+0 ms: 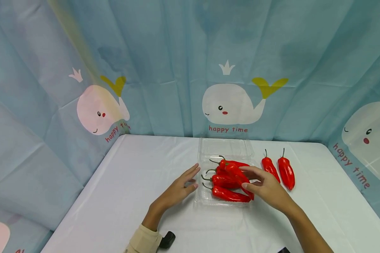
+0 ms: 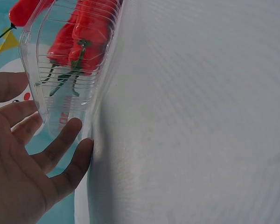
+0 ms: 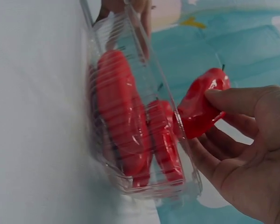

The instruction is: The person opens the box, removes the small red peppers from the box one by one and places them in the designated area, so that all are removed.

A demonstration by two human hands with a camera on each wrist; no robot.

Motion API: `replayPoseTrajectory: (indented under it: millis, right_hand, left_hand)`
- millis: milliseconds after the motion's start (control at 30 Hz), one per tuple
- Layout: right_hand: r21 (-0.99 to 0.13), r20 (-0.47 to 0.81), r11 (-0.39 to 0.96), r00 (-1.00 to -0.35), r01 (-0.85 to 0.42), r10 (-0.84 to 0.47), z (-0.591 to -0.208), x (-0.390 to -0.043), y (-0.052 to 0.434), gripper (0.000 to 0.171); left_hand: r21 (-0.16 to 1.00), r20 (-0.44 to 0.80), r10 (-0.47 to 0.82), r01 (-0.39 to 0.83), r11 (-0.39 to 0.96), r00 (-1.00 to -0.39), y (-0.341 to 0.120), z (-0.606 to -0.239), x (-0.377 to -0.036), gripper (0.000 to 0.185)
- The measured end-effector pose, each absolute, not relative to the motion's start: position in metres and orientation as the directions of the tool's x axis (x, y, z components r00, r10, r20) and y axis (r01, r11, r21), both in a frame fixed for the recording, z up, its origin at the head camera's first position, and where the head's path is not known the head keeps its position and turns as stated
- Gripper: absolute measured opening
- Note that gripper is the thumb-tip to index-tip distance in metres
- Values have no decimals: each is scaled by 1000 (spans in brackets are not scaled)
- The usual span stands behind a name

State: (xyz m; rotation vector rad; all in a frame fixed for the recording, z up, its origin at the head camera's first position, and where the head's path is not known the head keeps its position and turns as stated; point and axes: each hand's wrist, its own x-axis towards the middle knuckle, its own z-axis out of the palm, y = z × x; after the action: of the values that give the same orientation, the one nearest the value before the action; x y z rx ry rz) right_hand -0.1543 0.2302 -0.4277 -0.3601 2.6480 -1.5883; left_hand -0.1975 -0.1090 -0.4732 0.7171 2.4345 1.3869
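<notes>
A clear plastic box (image 1: 206, 201) with its lid folded back holds several red chili peppers (image 1: 229, 194), their dark green stems toward the left. Over the box's right part, my right hand (image 1: 266, 186) pinches one more red chili pepper (image 3: 200, 105) between thumb and fingers, tilted above the others. At the box's left side is my left hand (image 1: 178, 189), its fingers extended and spread. In the left wrist view the fingers (image 2: 67, 140) lie close by the box's end wall; whether they touch it I cannot tell.
Two more red chili peppers (image 1: 286, 172) lie on the white table (image 1: 130, 196) to the right of the box. Behind the table hangs a blue curtain (image 1: 164, 70) with whale prints. A black object (image 1: 168, 240) sits at my left wrist.
</notes>
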Motion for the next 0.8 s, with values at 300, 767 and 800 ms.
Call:
replayPoseTrajectory:
  millis: [300,767,800]
  right_hand:
    - [-873,107,455,-980,-174,-171,-418,-153,240,58]
    - [-896,96,421,-987,-143,-131,-408,-152,262,55]
    - [-899,91,416,-988,-136,-128,-407,-152,264,55]
  left_hand:
    - [853,38,535,306,422,-844,-109,-474,-198,63]
    - [860,51,550,316,400,-834,-110,-470,-196,62]
    - [861,51,550,316,399,-834,-110,-470,-196,62]
